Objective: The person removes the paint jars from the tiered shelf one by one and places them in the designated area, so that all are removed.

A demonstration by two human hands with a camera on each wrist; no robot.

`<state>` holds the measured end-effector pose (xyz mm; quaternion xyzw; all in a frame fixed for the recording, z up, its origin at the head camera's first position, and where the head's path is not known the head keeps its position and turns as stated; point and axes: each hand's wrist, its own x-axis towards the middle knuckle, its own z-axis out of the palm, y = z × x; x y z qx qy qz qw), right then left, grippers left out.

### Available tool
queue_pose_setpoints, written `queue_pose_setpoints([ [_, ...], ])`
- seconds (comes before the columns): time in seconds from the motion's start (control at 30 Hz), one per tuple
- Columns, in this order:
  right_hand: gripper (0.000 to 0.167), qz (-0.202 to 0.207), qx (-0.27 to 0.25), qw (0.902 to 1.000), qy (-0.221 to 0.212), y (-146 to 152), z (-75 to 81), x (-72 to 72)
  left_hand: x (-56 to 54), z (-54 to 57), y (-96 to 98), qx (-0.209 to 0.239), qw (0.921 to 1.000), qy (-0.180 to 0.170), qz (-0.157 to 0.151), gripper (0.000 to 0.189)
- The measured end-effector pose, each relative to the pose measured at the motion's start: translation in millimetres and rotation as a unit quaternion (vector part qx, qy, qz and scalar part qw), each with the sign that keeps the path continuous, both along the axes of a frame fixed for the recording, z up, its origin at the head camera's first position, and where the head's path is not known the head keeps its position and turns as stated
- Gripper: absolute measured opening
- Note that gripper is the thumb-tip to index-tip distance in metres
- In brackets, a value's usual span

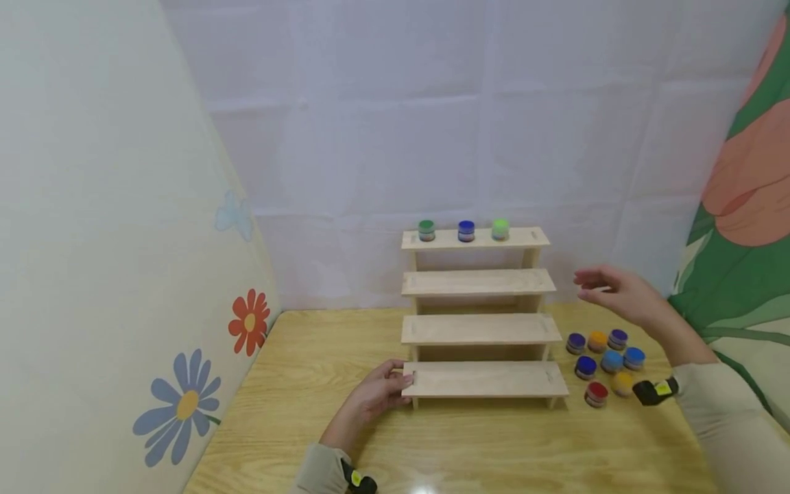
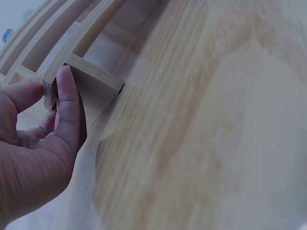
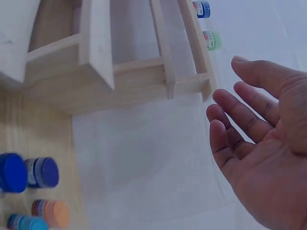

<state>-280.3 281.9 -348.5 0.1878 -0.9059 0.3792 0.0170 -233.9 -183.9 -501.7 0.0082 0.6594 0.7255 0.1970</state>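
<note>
A pale wooden four-step stand (image 1: 484,379) rises in tiers on the table. My left hand (image 1: 378,392) pinches the left end of its lowest step; in the left wrist view the thumb is above the board (image 2: 64,60) and the fingers below. To the right of the stand, my right hand (image 1: 623,296) hovers with loosely bent fingers and nothing in it. On the top step stand a dark green paint jar (image 1: 426,231), a blue jar (image 1: 465,231) and a light green jar (image 1: 500,230), the last one nearest the right hand in the right wrist view.
Several small jars cluster on the table right of the stand, among them a red jar (image 1: 596,394), an orange jar (image 1: 597,342) and a light blue jar (image 1: 633,358). A white cloth (image 1: 370,137) hangs behind. Flower-printed panels (image 1: 185,274) border both sides of the wood-grain table (image 1: 296,370).
</note>
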Motion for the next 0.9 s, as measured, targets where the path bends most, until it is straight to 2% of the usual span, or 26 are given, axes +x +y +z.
queue_pose_setpoints([
  [0.33, 0.056, -0.008, -0.025, 0.9994, -0.020, -34, 30.4, -34.9, 0.6, 1.1, -1.1, 0.000, 1.0000, -0.001, 0.001, 0.039],
  [0.5, 0.053, -0.004, -0.043, 0.9989, -0.020, -50, 44.8, -49.4, 1.1, 2.3, -1.4, -0.003, 1.0000, 0.000, 0.003, 0.039],
  [0.77, 0.048, 0.021, -0.050, 0.9984, -0.018, -69, 54.7, -65.7, 1.3, 1.9, -1.1, -0.001, 1.0000, -0.002, -0.002, 0.040],
  [0.9, 0.049, 0.019, -0.051, 0.9982, -0.026, -78, 57.3, -75.7, 2.9, 2.7, -2.6, 0.002, 1.0000, -0.005, -0.001, 0.039],
])
